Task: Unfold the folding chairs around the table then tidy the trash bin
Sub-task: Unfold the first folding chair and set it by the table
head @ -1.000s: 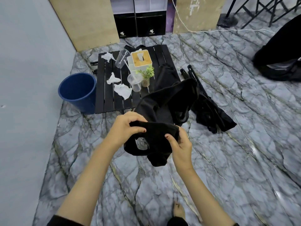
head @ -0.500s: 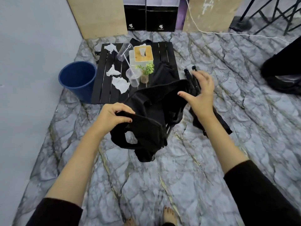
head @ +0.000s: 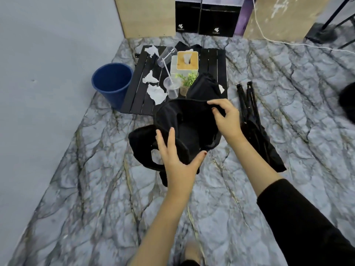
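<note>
Black fabric of a folding chair (head: 192, 123) hung in front of the person, between the two hands and the low black table (head: 213, 60). The right hand (head: 226, 118) was on the far upper rim of the seat fabric, fingers curled over the edge; it seemed to pinch it, but I cannot tell how firmly. The left hand (head: 178, 160) was spread wide, palm against the near lower part of the cloth, thumb apart from the fingers, not closed on anything. The chair's long axis ran roughly from the left hand away toward the table, so the hands stood at its two ends, and the left one was nearer to the body.

A second folded chair (head: 253, 120) lay on the floor just to the right, pointing away from the person. The blue trash bin (head: 112, 83) stood at the left edge of the table. Open floor was behind and to the left; the table edge was close ahead, so spreading the frame probably needs a pull backward.
</note>
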